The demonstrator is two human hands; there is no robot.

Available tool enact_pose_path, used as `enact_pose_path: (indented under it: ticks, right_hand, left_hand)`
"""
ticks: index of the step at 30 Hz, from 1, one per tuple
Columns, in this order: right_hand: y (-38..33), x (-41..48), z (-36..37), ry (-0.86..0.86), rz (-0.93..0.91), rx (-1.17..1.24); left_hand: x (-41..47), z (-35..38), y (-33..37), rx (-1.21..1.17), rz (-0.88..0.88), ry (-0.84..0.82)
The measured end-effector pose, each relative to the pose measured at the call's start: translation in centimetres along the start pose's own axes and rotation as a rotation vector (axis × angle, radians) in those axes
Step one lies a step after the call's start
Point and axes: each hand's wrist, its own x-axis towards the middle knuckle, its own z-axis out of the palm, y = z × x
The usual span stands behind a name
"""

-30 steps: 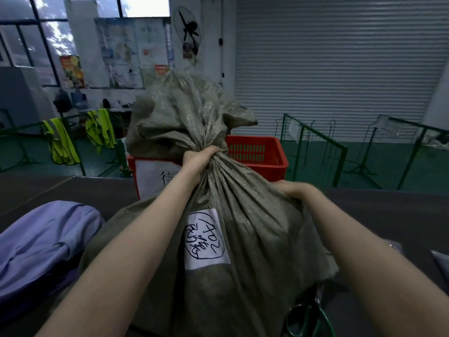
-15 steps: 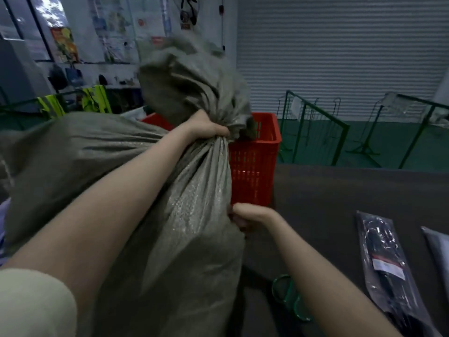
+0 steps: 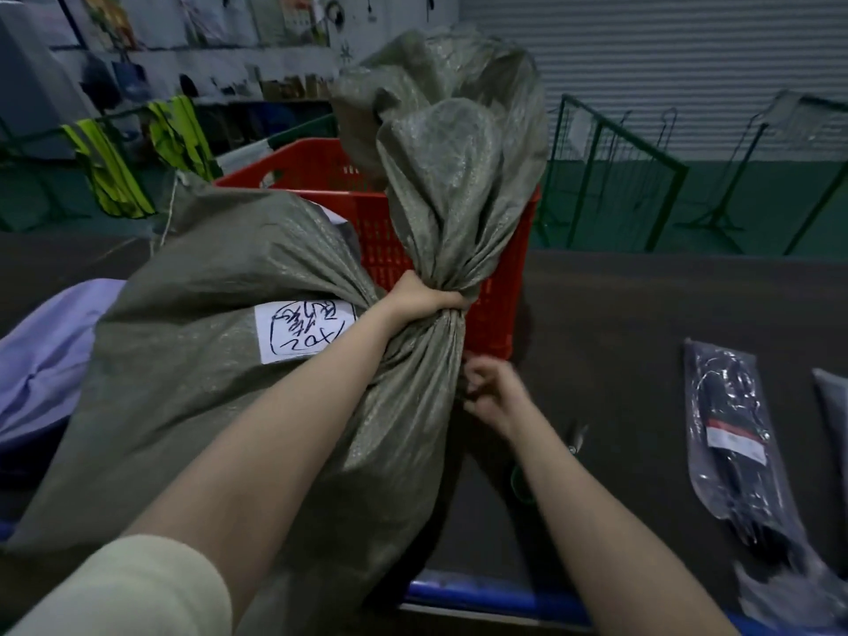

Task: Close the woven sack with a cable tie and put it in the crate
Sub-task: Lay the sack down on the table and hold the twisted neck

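Observation:
A grey-green woven sack with a white handwritten label lies tipped to the left on the dark table. My left hand is clenched around its gathered neck, and the loose top stands up above my fist. My right hand is just below the neck at the sack's right side, fingers curled against the fabric; what it holds is unclear. The red slatted crate stands right behind the neck. A clear packet of black cable ties lies on the table to the right.
Green-handled scissors lie partly under my right forearm. A purple cloth bundle sits at the left. The table's near edge is blue. Green wire fencing and hi-vis vests stand beyond the table.
The sack has gone from upright to tipped left, its label now sideways. My left hand kept the neck and came lower. My right hand slid from the sack's far side to below the neck.

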Motion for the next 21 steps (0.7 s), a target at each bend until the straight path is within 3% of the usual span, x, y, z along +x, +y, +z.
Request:
enact_pose_path:
  ticks: [2,3,7,9,13,16,19,21]
  right_hand:
    - [-2.1,0.7,-2.2,-0.125,-0.141,0.481]
    - [-3.1,0.8,-2.5,-0.166,-0.191,0.522]
    - [-6.1,0.0,-0.8,-0.365,-0.269,0.36]
    - [-6.5,-0.4,-0.3,-0.378,-0.263,0.237]
    - [-5.0,-2.1,-2.4,-0.228,-0.393,0.095]
    - [-2.4,-3.3,-5.2,-0.057,-0.52,0.183]
    - [1.1,-3.1,-8.4,0.239,-0.358,0.569]
    - [3.2,-3.1,-10.4,0.336,-0.217,0.627]
  left_hand:
    - [-0.5,0.6,-0.5,-0.038,0.009,-0.023]
    - [-0.9,1.0,-0.8,-0.04,0.0,-0.057]
    - [-2.1,3.2,-3.3,0.028,-0.131,-0.287]
    - [-2.5,4.3,-4.4,0.031,-0.194,-0.349]
    - [-2.7,5.3,-5.2,0.106,-0.125,-0.432]
    - [-2.4,6.7,-5.4,0.178,-0.171,-0.601]
    - [-1.7,9.2,-5.6,0.399,-0.221,-0.727]
    - [-1.0,10.8,-6.1,0.651,-0.212,-0.705]
